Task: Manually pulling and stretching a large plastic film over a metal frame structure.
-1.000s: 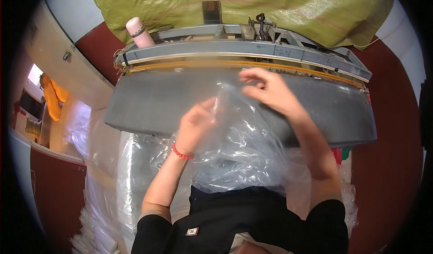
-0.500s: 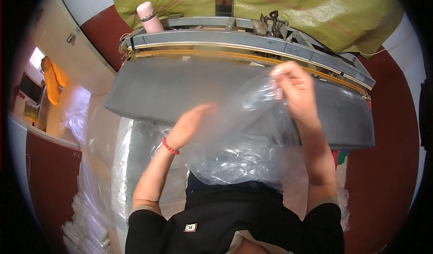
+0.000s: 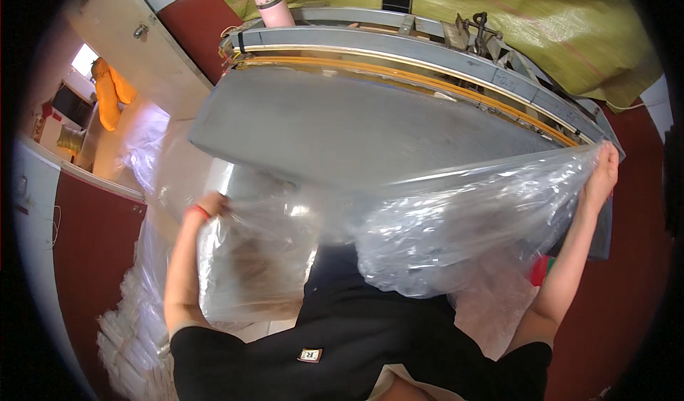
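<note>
My right hand (image 3: 603, 173) is pinching a corner of the clear sheet (image 3: 463, 223) — fingers pressing together on it at the right end of the grey table (image 3: 320, 130). The sheet is stretching from there toward the middle, along the table's near side, its lower part bunching in front of my body. My left hand (image 3: 212, 204) is hanging on the near side of the table's left end, beside more clear film (image 3: 256, 258); it is blurring — I cannot tell how far its fingers are opening or whether they are holding anything. Faint dark handwriting is showing on the grey bar (image 3: 399, 48), and a small pale patch (image 3: 310, 355) is bearing a dark mark on my black shirt (image 3: 399, 330).
</note>
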Tool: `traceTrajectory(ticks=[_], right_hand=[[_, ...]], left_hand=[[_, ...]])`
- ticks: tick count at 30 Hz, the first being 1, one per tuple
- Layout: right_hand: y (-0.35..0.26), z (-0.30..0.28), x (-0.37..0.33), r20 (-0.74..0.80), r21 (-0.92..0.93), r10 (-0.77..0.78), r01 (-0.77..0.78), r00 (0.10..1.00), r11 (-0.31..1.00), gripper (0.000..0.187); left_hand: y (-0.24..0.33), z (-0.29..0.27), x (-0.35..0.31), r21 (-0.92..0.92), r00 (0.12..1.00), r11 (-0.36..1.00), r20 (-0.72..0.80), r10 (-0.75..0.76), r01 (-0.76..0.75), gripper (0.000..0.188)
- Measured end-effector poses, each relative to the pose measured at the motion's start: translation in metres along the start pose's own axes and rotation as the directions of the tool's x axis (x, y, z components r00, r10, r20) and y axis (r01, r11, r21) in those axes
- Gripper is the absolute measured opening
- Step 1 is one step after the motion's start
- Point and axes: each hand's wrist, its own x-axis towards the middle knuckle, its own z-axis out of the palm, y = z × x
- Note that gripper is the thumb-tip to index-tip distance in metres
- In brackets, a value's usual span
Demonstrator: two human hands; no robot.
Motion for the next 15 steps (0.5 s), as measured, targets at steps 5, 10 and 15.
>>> traceTrajectory(ticks=[5, 10, 15], right_hand=[[0.082, -0.102, 0.046, -0.133, -0.409, -0.031, -0.026, 0.991, 0.912, 0.027], [0.127, -0.207, 0.053, -0.249, -0.802, -0.128, -0.130, 0.960, 0.583, 0.033], [0.132, -0.247, 0.036, -0.230, -0.958, 0.037, -0.233, 0.973, 0.167, 0.036]], left_hand=[[-0.005, -0.167, -0.036, -0.280, 0.013, 0.895, -0.953, -0.303, 0.348, 0.017], [0.097, -0.177, 0.028, -0.369, 0.174, 0.897, -0.927, -0.333, -0.244, 0.033], [0.033, -0.127, 0.133, -0.284, 0.460, 0.958, -0.848, -0.265, 0.029, 0.080]])
